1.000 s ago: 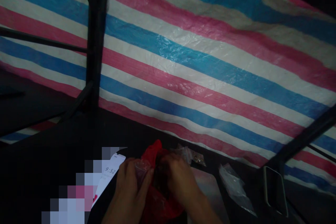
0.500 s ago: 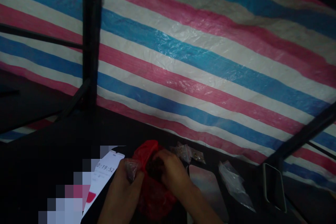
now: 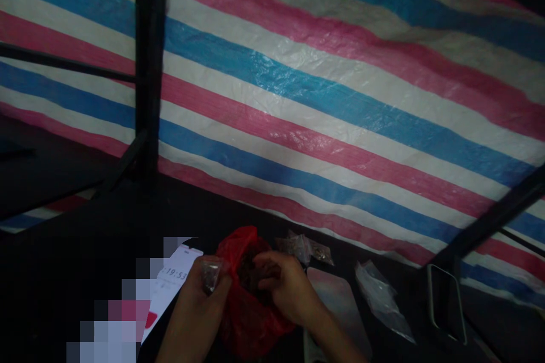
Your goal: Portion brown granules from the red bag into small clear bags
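A red plastic bag (image 3: pixel 249 312) sits on a dark table at the bottom centre, its mouth open. My left hand (image 3: pixel 200 300) pinches a small clear plastic pouch (image 3: pixel 209 273) at the bag's left rim. My right hand (image 3: pixel 286 289) is at the bag's mouth, fingers curled and pinched inside it on something small and dark that I cannot make out.
A lit phone (image 3: pixel 170 289) showing a timer lies left of the bag. Small clear pouches (image 3: pixel 304 248), a flat pale sheet (image 3: pixel 336 303), a clear bag (image 3: pixel 381 298) and a dark phone (image 3: pixel 447 303) lie to the right. A striped tarp (image 3: pixel 319 96) and black metal posts (image 3: pixel 147 62) stand behind.
My right hand has shifted slightly right and lower at the bag's mouth. My left hand has raised the clear pouch a little. The timer has advanced.
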